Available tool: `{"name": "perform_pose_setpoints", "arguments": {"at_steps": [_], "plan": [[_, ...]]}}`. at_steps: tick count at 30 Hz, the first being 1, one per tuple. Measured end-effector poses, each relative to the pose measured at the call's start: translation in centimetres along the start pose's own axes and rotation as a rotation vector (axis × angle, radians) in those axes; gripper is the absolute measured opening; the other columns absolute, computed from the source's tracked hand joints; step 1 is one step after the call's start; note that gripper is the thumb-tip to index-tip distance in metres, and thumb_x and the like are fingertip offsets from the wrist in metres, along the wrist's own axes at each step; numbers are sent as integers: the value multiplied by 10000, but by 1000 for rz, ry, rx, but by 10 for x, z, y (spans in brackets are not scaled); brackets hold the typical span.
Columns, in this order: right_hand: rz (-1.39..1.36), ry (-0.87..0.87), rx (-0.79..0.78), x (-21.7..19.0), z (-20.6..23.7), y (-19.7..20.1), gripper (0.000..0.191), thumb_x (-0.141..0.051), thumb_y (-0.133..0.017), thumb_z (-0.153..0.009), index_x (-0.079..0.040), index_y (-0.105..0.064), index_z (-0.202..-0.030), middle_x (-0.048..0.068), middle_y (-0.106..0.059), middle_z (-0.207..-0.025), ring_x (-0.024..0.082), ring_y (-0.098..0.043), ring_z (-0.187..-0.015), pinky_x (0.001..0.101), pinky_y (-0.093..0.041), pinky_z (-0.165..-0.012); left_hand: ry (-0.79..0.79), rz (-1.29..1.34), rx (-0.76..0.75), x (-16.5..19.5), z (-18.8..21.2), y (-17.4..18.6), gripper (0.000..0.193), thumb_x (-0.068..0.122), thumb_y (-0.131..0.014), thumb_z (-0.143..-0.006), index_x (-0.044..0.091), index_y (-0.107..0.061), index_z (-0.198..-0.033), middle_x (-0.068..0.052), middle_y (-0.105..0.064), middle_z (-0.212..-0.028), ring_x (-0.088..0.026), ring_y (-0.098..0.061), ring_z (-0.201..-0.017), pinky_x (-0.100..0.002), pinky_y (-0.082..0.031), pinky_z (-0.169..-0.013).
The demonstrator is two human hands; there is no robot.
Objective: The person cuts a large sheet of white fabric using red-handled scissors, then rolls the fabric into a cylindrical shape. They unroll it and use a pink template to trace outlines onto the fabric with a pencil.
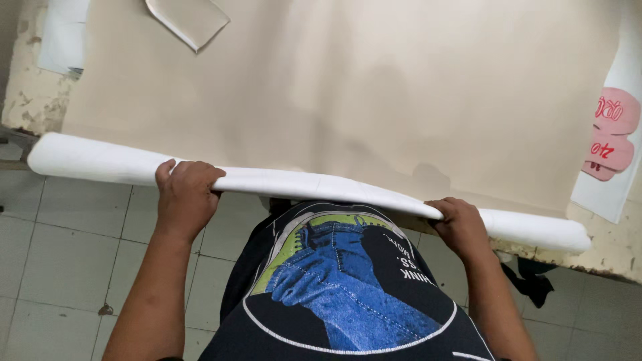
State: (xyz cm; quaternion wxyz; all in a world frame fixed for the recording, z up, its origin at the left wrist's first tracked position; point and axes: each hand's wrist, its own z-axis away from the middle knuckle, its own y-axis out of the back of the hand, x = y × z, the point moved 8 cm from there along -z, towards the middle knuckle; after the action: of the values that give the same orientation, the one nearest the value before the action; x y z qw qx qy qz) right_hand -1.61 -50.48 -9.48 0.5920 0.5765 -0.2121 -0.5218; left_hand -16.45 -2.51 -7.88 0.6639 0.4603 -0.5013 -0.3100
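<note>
The person stands at the near edge of a worn table (30, 100) covered by a large beige sheet (348, 87). Along that edge lies a long white roll (301, 184) of the sheet material, running from the left end of the table to the right and sagging slightly toward the middle.

The left hand (184, 194) is closed over the roll left of centre, fingers curled over its top. The right hand (458, 220) is closed on the roll right of centre, with the thumb at its upper face. Both hands hold the roll against the table edge, well apart from each other.

A loose beige cut piece (190, 20) lies at the far left of the sheet. A pink shaped piece (612, 134) rests on white paper at the right edge. Grey floor tiles (67, 267) show below the table.
</note>
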Motion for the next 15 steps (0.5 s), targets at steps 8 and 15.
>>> {"name": "perform_pose_setpoints", "arguments": {"at_steps": [8,15], "plan": [[351,-127,556,17,-33,34,480,-173,-823,-909,-73,-655,-1347,102,-653,-1343,287,-595,-1287,534,-360,-1179,-30,-225,499,-3,-49,-4,542,309,-755,-957,108,-595,-1435,-162,-523,-1494,-384,-435,-1406,-582,-208,-1157],[122,-206,-116,15,-39,-11,772,-362,-830,-744,-137,-528,-1418,57,-422,-1573,268,-356,-1466,489,-251,-1227,-223,-55,144,19,-57,-42,506,442,-728,-904,101,-655,-1271,-124,-591,-1379,-284,-506,-1345,-554,-255,-1141]]}}
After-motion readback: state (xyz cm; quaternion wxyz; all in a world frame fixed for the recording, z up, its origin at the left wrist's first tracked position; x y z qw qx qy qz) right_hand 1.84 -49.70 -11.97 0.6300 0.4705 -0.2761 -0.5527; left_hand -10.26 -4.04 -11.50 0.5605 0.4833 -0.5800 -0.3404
